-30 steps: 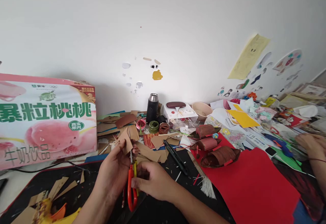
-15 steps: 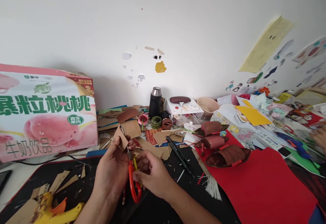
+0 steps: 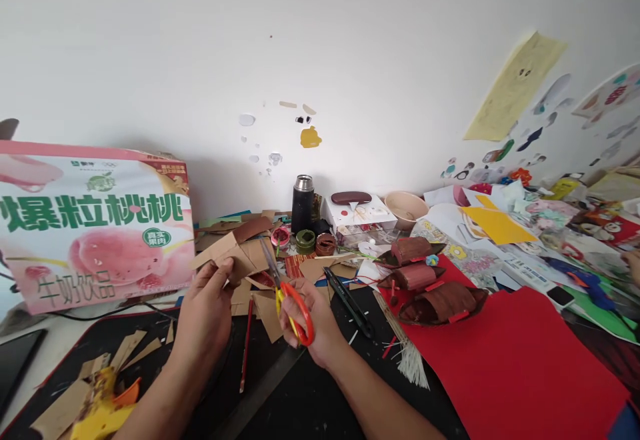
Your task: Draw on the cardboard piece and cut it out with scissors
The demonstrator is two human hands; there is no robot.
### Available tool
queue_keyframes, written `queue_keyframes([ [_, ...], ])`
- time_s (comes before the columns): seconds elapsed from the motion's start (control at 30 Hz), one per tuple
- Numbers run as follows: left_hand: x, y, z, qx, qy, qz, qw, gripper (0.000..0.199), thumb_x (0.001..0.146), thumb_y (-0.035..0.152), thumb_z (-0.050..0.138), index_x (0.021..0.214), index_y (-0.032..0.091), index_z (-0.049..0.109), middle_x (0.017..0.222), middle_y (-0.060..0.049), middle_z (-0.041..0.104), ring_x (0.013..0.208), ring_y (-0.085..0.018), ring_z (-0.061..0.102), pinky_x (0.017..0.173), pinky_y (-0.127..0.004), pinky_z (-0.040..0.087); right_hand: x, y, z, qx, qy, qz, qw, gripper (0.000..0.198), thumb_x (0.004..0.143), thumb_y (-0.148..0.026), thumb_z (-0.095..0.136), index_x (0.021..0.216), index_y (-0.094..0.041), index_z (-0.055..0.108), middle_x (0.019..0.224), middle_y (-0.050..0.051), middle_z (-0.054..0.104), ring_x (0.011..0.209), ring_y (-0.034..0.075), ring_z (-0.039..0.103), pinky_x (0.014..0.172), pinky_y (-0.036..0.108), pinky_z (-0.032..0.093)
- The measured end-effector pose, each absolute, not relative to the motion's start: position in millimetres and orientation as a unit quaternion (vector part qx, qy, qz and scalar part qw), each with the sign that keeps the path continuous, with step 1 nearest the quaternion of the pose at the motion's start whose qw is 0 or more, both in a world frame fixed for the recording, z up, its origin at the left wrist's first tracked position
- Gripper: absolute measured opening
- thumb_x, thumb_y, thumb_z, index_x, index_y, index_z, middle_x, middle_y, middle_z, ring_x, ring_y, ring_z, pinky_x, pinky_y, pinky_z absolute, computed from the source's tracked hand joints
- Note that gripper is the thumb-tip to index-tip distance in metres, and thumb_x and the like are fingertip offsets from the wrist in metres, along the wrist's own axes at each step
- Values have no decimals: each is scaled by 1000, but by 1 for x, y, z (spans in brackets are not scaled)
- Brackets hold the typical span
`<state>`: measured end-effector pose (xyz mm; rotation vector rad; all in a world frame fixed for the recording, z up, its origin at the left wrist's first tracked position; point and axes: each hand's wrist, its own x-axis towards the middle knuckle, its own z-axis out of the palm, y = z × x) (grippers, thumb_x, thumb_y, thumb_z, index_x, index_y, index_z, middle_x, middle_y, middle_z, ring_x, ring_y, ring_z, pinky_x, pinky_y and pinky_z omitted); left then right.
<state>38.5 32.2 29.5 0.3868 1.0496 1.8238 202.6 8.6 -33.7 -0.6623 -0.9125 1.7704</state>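
1. The cardboard piece (image 3: pixel 242 263) is held up before the person, its lower edge pinched between the left hand's (image 3: pixel 206 310) thumb and fingers.
2. At 4 o'clock from it, the scissors (image 3: pixel 289 289) point toward 11 o'clock; the right hand's (image 3: pixel 317 320) fingers are curled around the handles.
3. At 6 o'clock, a red pencil (image 3: pixel 246 350) lies on the black mat (image 3: pixel 313 410).
4. Past the scissors at 4 o'clock: a dark cutter (image 3: pixel 349 301).
5. Farther, toward 3 o'clock: three brown boat-shaped models (image 3: pixel 445 303) on red paper (image 3: pixel 520 360).
6. At 2 o'clock, a black flask (image 3: pixel 302 208); at 9, a printed carton (image 3: pixel 95 227).
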Motion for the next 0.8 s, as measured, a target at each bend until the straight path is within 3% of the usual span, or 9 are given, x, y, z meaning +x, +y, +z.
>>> queue_keyframes([
  [0.17,25,32,26,200,453,721,485,49,49,28,104,77,19,65,78,7,62,59,-6,49,46,-15,39,213,5,-19,-207,-383,755,490,81,81,-77,93,129,-20,61,68,-4,69,38,6,41,37,18,29],
  [0.27,25,27,23,223,442,714,495,55,49,33,107,74,19,60,70,10,54,51,-3,40,43,-14,35,215,4,-18,-186,-394,768,469,76,84,-78,89,121,-17,67,66,-4,66,38,5,39,36,17,27],
  [0.47,18,22,18,211,439,706,514,56,48,29,106,76,20,58,69,9,59,50,-6,49,41,-17,35,216,4,-25,-184,-418,770,447,67,90,-72,88,120,-16,68,67,-3,66,39,7,48,37,17,34],
  [0.57,13,22,15,194,438,709,518,54,46,24,104,76,21,58,71,7,64,52,-9,56,43,-19,41,215,5,-31,-173,-416,773,446,69,91,-74,85,122,-15,67,70,0,70,43,11,58,36,17,36],
  [0.8,10,19,16,207,423,714,518,51,50,26,105,80,20,64,75,6,65,55,-8,56,45,-18,43,209,5,-46,-166,-406,771,461,73,92,-84,76,121,-18,66,70,3,75,50,18,70,41,19,48],
])
